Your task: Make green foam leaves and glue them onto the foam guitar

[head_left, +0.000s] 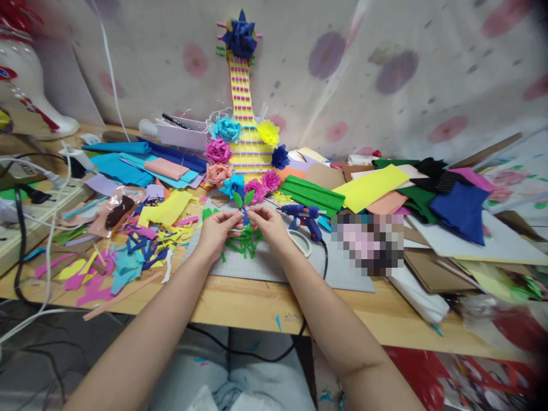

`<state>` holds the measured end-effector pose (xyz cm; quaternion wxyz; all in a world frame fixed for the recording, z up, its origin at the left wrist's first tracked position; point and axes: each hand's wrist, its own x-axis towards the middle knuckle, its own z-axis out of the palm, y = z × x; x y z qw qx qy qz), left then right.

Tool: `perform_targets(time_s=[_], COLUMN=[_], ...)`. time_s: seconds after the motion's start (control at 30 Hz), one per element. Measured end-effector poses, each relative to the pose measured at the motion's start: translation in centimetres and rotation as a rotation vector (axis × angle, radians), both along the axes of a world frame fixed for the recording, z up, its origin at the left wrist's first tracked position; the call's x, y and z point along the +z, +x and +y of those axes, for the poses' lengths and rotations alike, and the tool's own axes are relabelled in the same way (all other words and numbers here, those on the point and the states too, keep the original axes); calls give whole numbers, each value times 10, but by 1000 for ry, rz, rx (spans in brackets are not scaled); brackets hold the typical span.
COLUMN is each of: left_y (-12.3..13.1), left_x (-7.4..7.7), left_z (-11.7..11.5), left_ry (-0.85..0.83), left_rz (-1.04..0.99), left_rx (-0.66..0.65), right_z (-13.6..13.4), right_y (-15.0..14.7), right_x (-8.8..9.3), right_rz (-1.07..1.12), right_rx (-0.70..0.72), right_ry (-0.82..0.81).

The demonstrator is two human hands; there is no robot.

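Observation:
My left hand [220, 228] and my right hand [269, 225] meet above the grey mat, fingers pinched together. Between the fingertips is a small blue paper piece [245, 217], partly covered by the fingers. Two small green leaves [243, 198] stand up just above it; whether they are joined to it is hard to tell. Green paper scraps [240, 245] lie on the mat under both hands. Just behind rises a yellow paper guitar [252, 157] with pink strips across its neck and colourful paper flowers [218, 150] around its body.
A blue glue gun [303, 216] lies right of my right hand, beside a roll of tape [299, 242]. Paper scraps [128, 265] cover the left side. Folded coloured paper [370, 185] is piled at the right. A power strip [47, 214] and cables sit far left.

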<state>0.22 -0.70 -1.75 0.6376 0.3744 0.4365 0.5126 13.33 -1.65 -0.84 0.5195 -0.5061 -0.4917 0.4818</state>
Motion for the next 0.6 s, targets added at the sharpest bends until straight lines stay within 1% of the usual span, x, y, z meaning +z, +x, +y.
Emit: perform_targets(time_s=[0.1, 0.2, 0.37, 0.6], left_y=[0, 1, 1, 1], left_x=[0, -1, 1, 1], left_z=[-1, -1, -3, -3], left_ry=[-3, -7, -3, 6], left_rz=[15, 40, 55, 79], left_rx=[-22, -30, -65, -69], right_z=[1, 2, 2, 3], right_y=[0, -1, -3, -2], right_x=[2, 2, 3, 1], right_rz=[125, 185, 188, 177], right_rx=[10, 29, 62, 46], right_ry=[-75, -108, -115, -128])
